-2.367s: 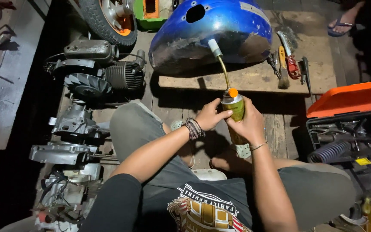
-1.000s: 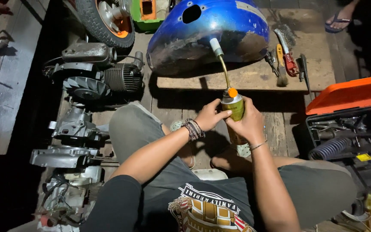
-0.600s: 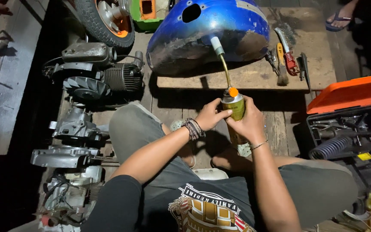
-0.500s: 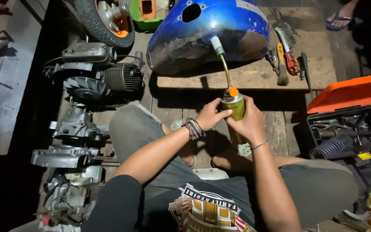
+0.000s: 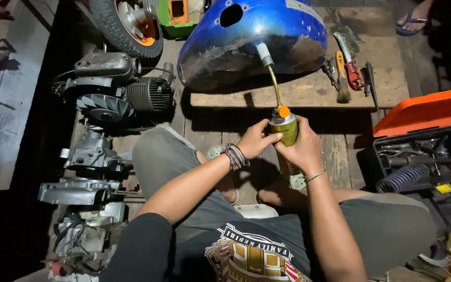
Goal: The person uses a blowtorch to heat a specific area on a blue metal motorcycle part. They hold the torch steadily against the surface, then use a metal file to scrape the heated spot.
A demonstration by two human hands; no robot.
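Both hands clasped about a yellow-green gas canister [image 5: 287,137] in front of the chest: left hand [image 5: 257,140], beaded bands at the wrist, fingertips curled onto the canister's left shoulder near the orange knob [image 5: 283,111]; right hand [image 5: 301,150], thin bracelet at the wrist, fingers wrapped closed round the canister's right side and back. Canister upright, above the crossed legs and a pair of sandals, just short of a wooden board [image 5: 309,94]. Brass torch tube [image 5: 273,83] rising from the canister top, white nozzle [image 5: 263,54] right at the lower flank of a blue fuel tank [image 5: 259,31]; touching or not, cannot tell.

Left to right across the plank floor: engine casings and grey metal parts [image 5: 87,172] stacked at far left, a finned engine with fan [image 5: 116,96] above them, a tyre with orange hub [image 5: 129,23] at the top beside a green box [image 5: 176,15]. Then the blue fuel tank lying on the wooden board, scorched and bare of paint along its lower edge. Right of it, on the same board, a wire brush [image 5: 342,73], red-handled pliers [image 5: 352,73] and a dark tool. Further right, an open toolbox with orange lid [image 5: 424,109], a coiled hose [image 5: 405,177] inside. Top right corner, another person's foot in a sandal [image 5: 413,20]
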